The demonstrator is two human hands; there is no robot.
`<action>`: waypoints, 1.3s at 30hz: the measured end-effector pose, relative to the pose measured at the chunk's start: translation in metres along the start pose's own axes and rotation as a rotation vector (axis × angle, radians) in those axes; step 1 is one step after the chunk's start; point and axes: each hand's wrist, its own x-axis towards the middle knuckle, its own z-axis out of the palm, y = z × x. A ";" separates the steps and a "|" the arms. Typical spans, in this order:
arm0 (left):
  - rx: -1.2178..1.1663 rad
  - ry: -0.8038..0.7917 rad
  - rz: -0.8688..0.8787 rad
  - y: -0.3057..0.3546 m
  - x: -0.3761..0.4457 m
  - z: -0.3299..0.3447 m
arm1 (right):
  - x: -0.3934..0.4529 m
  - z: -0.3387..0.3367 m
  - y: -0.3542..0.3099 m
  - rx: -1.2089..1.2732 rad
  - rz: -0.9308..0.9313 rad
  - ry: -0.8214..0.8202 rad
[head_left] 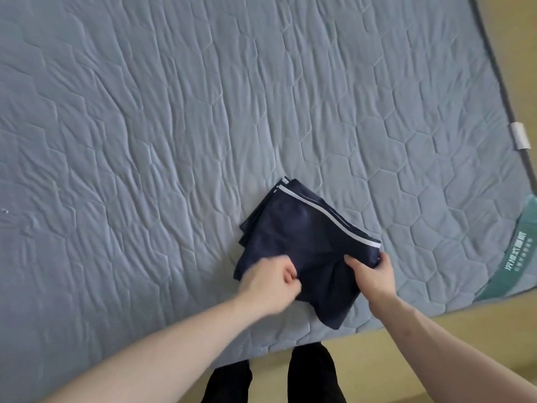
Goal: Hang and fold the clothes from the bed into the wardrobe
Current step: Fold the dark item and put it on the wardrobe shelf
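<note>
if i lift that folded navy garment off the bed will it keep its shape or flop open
The navy garment will probably flop: its thin cloth already sags in loose folds. It looks light. Both the left hand and right hand grip it, which should help the layers stay together.

The garment (302,242) is dark navy with a white stripe; the bed (174,126) under it is grey-blue, quilted in hexagons.

A white tag (520,139) sits on the dark piping (494,65) at three o'clock, a green label (515,257) with pale print lies at four o'clock, and tan floor (453,370) shows at five o'clock beside black trouser legs (312,373).
</note>
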 end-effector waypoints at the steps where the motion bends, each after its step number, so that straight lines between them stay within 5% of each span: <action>1: -0.009 0.199 0.014 -0.005 0.014 -0.011 | 0.004 -0.003 0.000 -0.002 0.000 -0.021; 3: -0.026 0.377 -0.073 -0.017 0.045 -0.031 | 0.009 -0.005 0.003 0.001 0.023 -0.081; 5: -0.055 0.203 -0.215 -0.023 0.070 -0.044 | 0.012 -0.004 0.008 -0.007 0.037 -0.133; 8: -0.131 -0.037 -0.199 -0.019 0.091 -0.044 | 0.012 0.003 0.012 0.030 0.038 -0.180; 13: -0.279 -0.001 -0.232 0.004 0.065 -0.033 | -0.005 -0.006 -0.002 0.123 -0.022 -0.195; 29: -0.782 0.303 -0.366 0.073 -0.273 -0.152 | -0.235 -0.124 -0.133 -0.113 -0.237 -0.574; 39: -0.975 0.631 -0.399 0.030 -0.466 -0.186 | -0.414 -0.106 -0.160 -0.307 -0.422 -0.791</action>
